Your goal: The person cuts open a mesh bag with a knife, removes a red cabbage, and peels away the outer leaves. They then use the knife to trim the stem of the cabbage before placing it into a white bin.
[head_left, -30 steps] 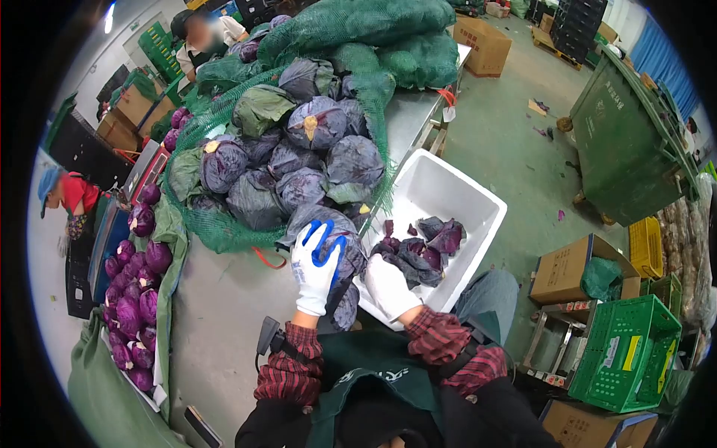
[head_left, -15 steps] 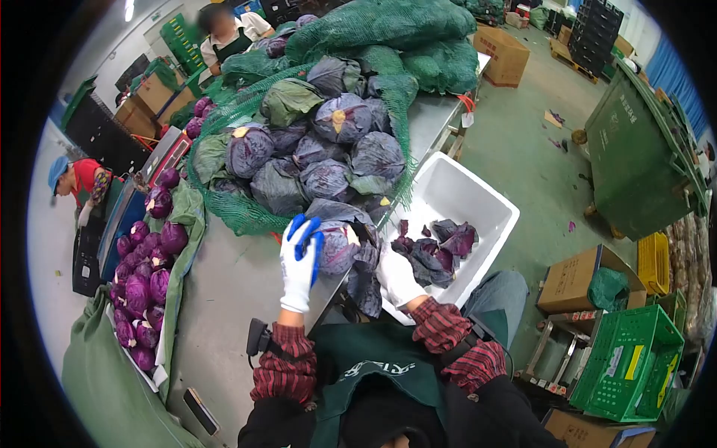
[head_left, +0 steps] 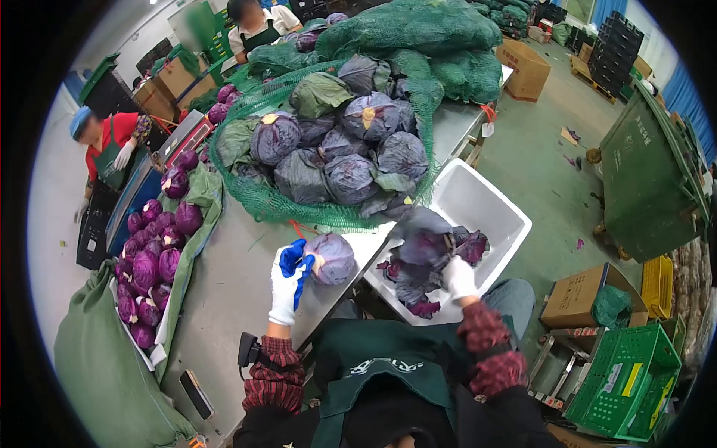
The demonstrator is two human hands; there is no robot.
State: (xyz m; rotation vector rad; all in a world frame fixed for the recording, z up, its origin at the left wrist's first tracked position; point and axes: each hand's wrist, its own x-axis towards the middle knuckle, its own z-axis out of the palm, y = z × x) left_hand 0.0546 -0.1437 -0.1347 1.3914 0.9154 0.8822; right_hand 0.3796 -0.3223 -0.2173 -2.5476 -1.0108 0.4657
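Note:
My left hand (head_left: 290,282), in a white glove with blue on the palm and fingers, holds the side of a red cabbage (head_left: 333,258) on the metal table. This cabbage now shows a smooth, paler purple surface, with its cut stem turned toward the fingers. Over the white tub (head_left: 515,231), my right hand (head_left: 461,279) is closed at the edge of large dark outer cabbage leaves (head_left: 422,235). The leaves are smeared by motion, and the fingertips are partly hidden. More torn leaves (head_left: 424,306) lie in the tub below.
A green mesh sack (head_left: 299,213) of untrimmed cabbages lies open on the table (head_left: 231,299). Trimmed purple cabbages (head_left: 149,269) fill a lined container at left. A phone (head_left: 196,394) rests near the edge. Two people work beyond; a green wheeled bin (head_left: 650,172) stands at right.
My right hand has moved right over the tub, pulling the dark outer leaves off the cabbage. My left hand stays at the cabbage, which now lies bared. The view has shifted slightly.

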